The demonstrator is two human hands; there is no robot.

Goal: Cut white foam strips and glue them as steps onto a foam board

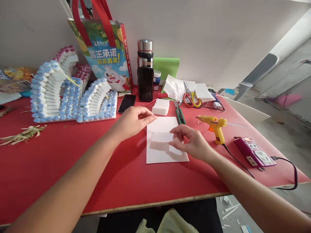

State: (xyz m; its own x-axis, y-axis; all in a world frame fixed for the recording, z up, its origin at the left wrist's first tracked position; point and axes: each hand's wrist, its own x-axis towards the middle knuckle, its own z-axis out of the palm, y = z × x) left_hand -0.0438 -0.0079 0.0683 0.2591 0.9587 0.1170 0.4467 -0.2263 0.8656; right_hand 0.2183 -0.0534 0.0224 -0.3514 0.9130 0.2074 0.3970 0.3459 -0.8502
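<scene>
Gripping a small white card [161, 136] by its right edge with the right hand [190, 140], just below and right of the middle of the frame, thumb under and fingers over; holding the card above or on the white sheet [157, 157], with a shadow below; impossible to tell from this angle whether touching along the lower edge; holding the left hand [130, 121] near the sheet's upper left corner, at mid-frame, fingers loosely bent, thumb and fingers parted, nothing visible between them; unclear whether touching the corner.

Just above the sheet, a stack of white pieces [160, 107]; by the sheet's upper right corner, lying aslant on the red table [121, 181], a green cutter [180, 115]; right of centre, a yellow glue gun [215, 123]; toward the right edge, a purple power strip [255, 152]; above the cutter, red-and-yellow-handled scissors [190, 99] beside crumpled white paper [174, 87]; at upper centre, a dark upright phone [145, 84] before a steel flask [145, 47]; at upper left, a printed bag [107, 61] behind blue-tipped white structures [46, 94].
</scene>
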